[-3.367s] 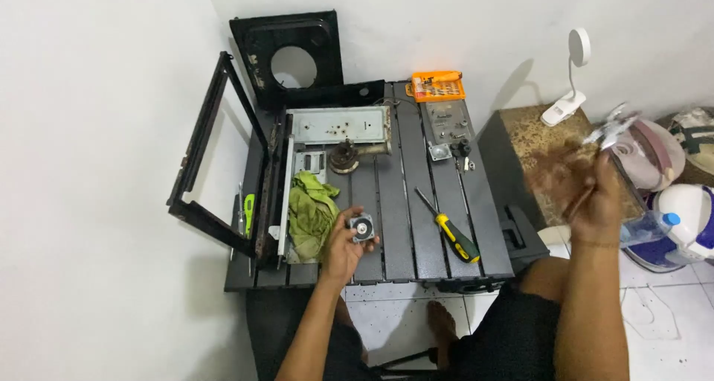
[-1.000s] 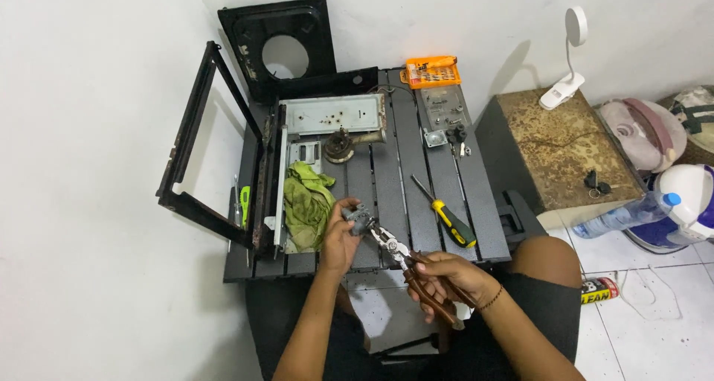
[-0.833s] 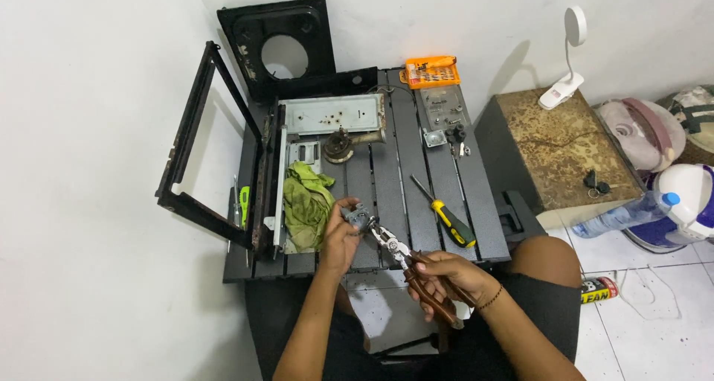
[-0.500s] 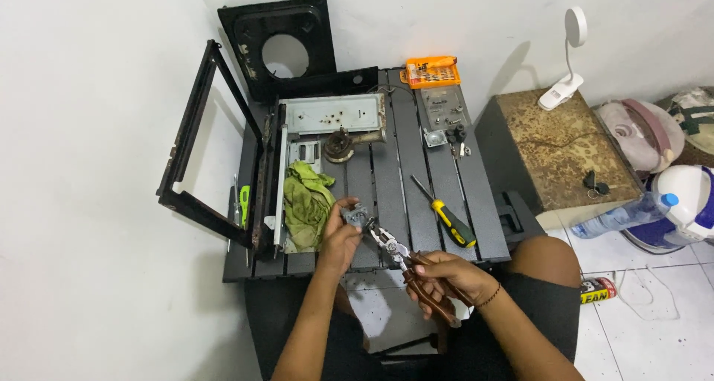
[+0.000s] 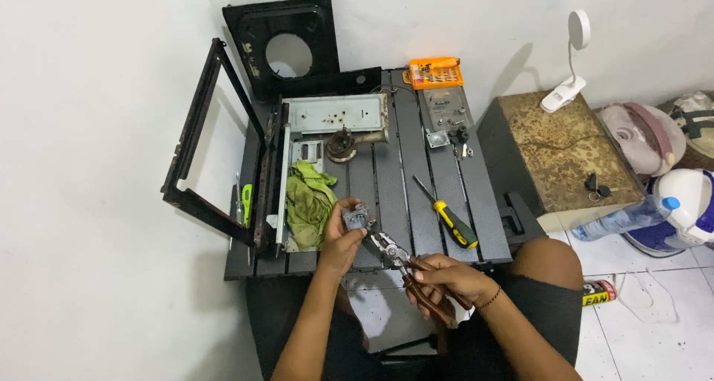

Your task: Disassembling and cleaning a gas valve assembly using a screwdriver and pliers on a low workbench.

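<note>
Two hands work at the near edge of a dark slatted table [image 5: 387,165]. The left hand [image 5: 341,236] is curled around a small grey metal part [image 5: 356,219], holding it just above the table's front slats; the right hand [image 5: 445,278] is closed round the brown handles of a pair of pliers [image 5: 405,266]. The pliers' long axis runs diagonally, handles low and toward the person's lap, nose pointing up and left at the part. The nose sits right at the part's lower right side (whether the tips actually bite it is too small to tell).

On the table lie a crumpled green cloth [image 5: 306,202] just left of the left hand, a yellow-and-black screwdriver [image 5: 448,216] angled to the right, a grey metal tray with a round burner piece [image 5: 341,124], and an orange bit case [image 5: 435,72] at the far edge. A black frame [image 5: 216,143] leans off the left side, and a black panel with a round hole [image 5: 286,50] rests against the white wall. To the right stand a worn brown box [image 5: 558,150] with a white clip lamp [image 5: 567,61], on a white tiled floor [image 5: 654,321].
</note>
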